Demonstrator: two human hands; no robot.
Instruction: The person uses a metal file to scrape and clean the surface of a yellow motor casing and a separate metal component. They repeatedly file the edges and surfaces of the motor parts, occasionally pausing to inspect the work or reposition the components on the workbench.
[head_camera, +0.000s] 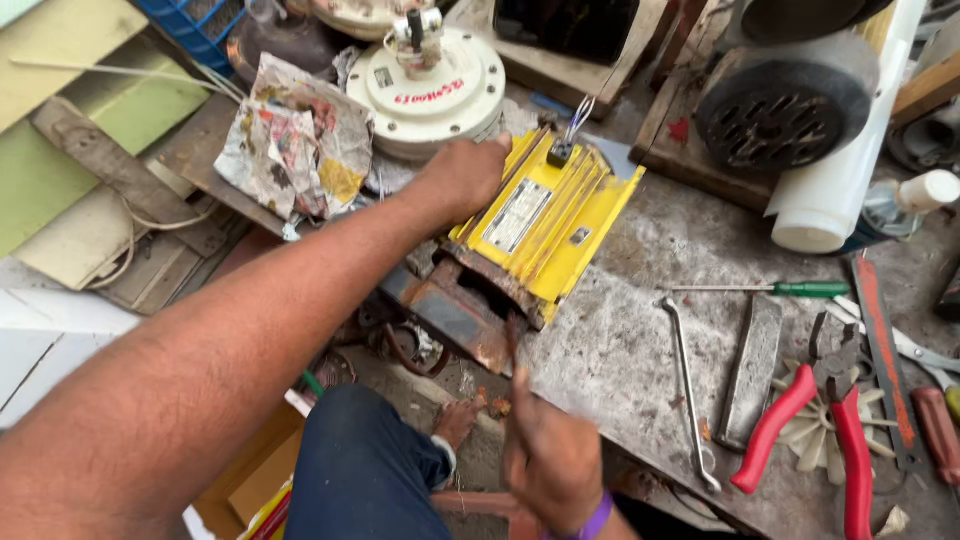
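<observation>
Left hand presses yellow motor beside its rectangular silver label.

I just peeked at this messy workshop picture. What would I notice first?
The bright yellow ribbed motor in the middle of the grey bench jumps out, with the left hand pressing on its top. Below it, near the bottom edge, the right hand is blurred around a thin tool aimed at the motor's rusty end. To the right lie red-handled pliers and, higher up, a green-handled screwdriver.
</observation>
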